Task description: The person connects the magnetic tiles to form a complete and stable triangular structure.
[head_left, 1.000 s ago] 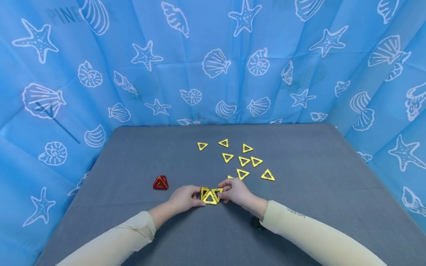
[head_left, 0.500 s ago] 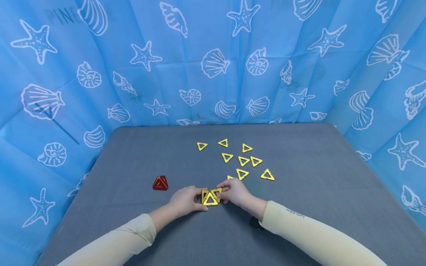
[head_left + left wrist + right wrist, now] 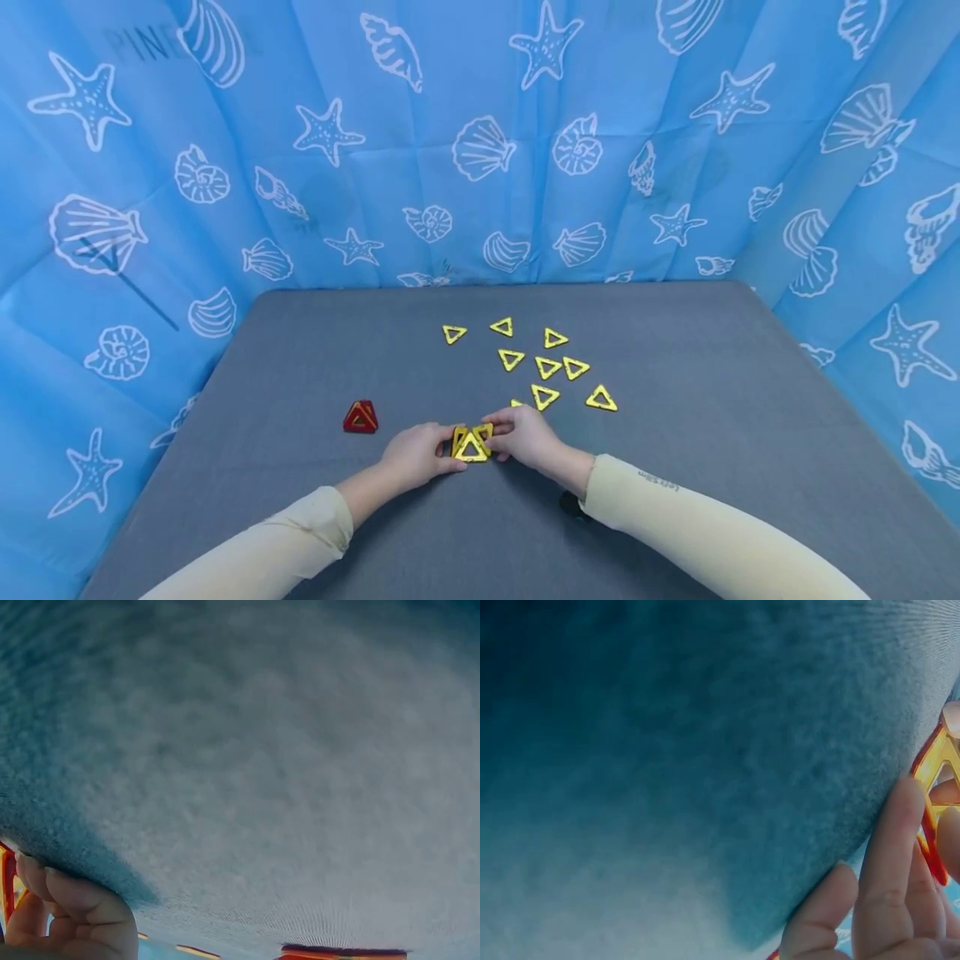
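Yellow triangles (image 3: pixel 471 457), three of them showing, stand close together on the grey counter (image 3: pixel 442 533), directly in front of you and between your two hands. Your left hand (image 3: pixel 414 450) pinches the left piece, thumb low at the front, while your right hand (image 3: pixel 531 439) grips the right piece between thumb and fingers; the middle piece faces you and appears to meet both neighbours at its sides. How hard the fingers press cannot be told from these views. Farther out lie nine loose triangles (image 3: pixel 602 406), spread across the cloth, one partly hidden by your right hand. Off to your left, apart from both hands, stands a small red pyramid (image 3: pixel 366 418). A dark object (image 3: pixel 572 504) sits beside your right sleeve (image 3: pixel 667 508), too covered to identify, and a blue curtain (image 3: pixel 420 175) of starfish and shells hangs behind. The pieces look like thin, hard plastic, so expect them to be light and stiff, a little slippery and not easily broken, though the joins may fold like hinges if you push one side harder. Your surest hold is probably on the outer rims of the two side pieces, low and near the counter
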A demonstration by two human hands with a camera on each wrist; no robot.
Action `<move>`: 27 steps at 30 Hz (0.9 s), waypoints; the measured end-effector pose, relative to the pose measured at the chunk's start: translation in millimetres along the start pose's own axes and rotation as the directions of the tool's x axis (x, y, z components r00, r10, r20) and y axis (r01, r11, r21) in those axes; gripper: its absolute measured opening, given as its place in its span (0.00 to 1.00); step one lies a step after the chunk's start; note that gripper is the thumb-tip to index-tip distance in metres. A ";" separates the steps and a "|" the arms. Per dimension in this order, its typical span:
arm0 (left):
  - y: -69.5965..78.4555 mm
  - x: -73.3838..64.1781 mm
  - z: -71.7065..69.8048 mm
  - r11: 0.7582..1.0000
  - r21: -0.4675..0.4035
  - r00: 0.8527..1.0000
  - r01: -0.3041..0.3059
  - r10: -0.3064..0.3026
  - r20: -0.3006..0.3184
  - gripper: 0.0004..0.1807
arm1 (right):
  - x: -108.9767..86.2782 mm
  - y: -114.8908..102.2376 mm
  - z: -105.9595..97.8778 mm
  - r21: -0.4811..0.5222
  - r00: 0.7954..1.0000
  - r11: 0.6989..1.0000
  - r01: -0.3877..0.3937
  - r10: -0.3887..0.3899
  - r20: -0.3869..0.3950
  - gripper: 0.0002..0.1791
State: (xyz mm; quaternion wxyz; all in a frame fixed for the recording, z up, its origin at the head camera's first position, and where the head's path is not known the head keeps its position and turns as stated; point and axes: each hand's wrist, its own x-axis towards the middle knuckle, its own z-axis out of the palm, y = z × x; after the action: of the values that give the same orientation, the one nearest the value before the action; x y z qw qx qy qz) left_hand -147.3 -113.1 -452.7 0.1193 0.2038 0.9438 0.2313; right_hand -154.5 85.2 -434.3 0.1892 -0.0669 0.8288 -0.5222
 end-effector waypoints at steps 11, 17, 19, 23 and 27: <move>2.0 -2.7 1.2 0.999 0.040 1.000 -0.002 0.003 -0.006 0.29 | -5.1 0.1 1.3 -0.011 0.997 0.998 0.058 -0.058 0.045 0.19; 4.4 -4.6 0.1 0.999 0.050 1.000 -0.009 0.010 -0.006 0.29 | -7.5 -0.9 3.0 -0.087 0.992 0.990 0.112 -0.106 0.070 0.20; 5.0 -4.9 0.1 0.998 0.057 1.000 -0.006 0.007 -0.010 0.28 | -7.8 -1.6 3.9 -0.116 0.990 0.985 0.126 -0.118 0.072 0.20; 5.9 -4.2 0.4 0.997 0.079 1.000 0.002 -0.002 -0.002 0.29 | -8.1 -3.9 3.8 -0.148 0.991 0.981 0.124 -0.115 0.068 0.20; 6.1 -2.8 0.9 0.996 0.094 1.000 0.008 -0.008 0.005 0.30 | -7.9 -6.1 3.7 -0.177 0.992 0.977 0.117 -0.107 0.066 0.20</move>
State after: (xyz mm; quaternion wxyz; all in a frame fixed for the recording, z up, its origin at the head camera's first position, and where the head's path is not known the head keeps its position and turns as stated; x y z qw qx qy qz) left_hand -142.5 -109.0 -450.2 0.1132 0.2060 0.9541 0.1856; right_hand -146.3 81.7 -428.4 0.1759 -0.1452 0.8620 -0.4527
